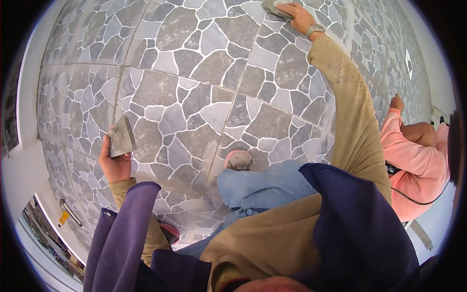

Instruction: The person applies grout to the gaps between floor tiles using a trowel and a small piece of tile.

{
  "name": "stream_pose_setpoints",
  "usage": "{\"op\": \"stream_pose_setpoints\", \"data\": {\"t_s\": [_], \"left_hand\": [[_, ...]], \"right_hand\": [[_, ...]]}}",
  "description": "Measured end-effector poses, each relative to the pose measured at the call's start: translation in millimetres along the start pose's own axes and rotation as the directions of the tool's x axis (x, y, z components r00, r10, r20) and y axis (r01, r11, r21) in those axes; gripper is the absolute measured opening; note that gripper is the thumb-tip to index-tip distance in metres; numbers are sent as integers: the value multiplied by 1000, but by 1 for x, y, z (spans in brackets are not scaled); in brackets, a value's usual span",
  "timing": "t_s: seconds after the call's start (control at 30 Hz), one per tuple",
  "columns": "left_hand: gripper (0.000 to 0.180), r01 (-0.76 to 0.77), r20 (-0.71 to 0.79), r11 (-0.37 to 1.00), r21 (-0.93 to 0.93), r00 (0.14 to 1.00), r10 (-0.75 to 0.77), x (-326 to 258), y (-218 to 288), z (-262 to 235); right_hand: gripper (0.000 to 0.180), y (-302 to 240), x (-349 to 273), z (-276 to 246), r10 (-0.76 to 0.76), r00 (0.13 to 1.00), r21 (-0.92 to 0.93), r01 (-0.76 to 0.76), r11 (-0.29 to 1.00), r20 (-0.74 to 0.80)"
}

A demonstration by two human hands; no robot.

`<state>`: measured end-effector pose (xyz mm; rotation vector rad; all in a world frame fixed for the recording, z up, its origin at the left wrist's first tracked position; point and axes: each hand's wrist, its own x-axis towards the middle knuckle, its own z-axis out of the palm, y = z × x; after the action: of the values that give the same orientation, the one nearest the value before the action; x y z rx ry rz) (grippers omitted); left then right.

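While held, grey scraper (121,138) on tiled floor (194,97).

I am kneeling on the tiled floor (194,97). My left hand (114,163) is holding a scraper (121,138) at my left side, touching the tiles. My right hand (297,15) is reaching far ahead, pressing a sponge (275,7) on the floor. Another person (418,155) is crouching at my right, near my right arm.

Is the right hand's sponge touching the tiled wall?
Touching. The head view shows the right hand pressing the grey sponge flat against the stone-pattern tiled wall, no gap visible.
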<state>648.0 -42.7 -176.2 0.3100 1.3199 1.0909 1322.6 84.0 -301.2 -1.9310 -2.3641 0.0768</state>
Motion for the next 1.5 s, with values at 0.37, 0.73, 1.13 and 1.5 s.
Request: {"op": "stream_pose_setpoints", "data": {"t_s": [0.37, 0.73, 1.13, 1.5], "left_hand": [[44, 24, 145, 1000, -17, 989, -21, 9, -19, 21], [33, -33, 48, 978, -204, 998, 43, -1, -14, 6], [32, 116, 439, 949, -294, 898, 26, 25, -37, 56], [37, 183, 561, 962, -204, 827, -38, 8, -29, 54]], "right_hand": [[47, 9, -53, 22, -215, 956, -150, 187, 971, -200], [52, 13, 51, -25, 641, 765, -212, -617, 758, 64], [49, -85, 18, -23, 306, 945, -125, -292, 948, 113], [63, -103, -36, -50, -115, 993, -46, 115, 992, 5]]}}
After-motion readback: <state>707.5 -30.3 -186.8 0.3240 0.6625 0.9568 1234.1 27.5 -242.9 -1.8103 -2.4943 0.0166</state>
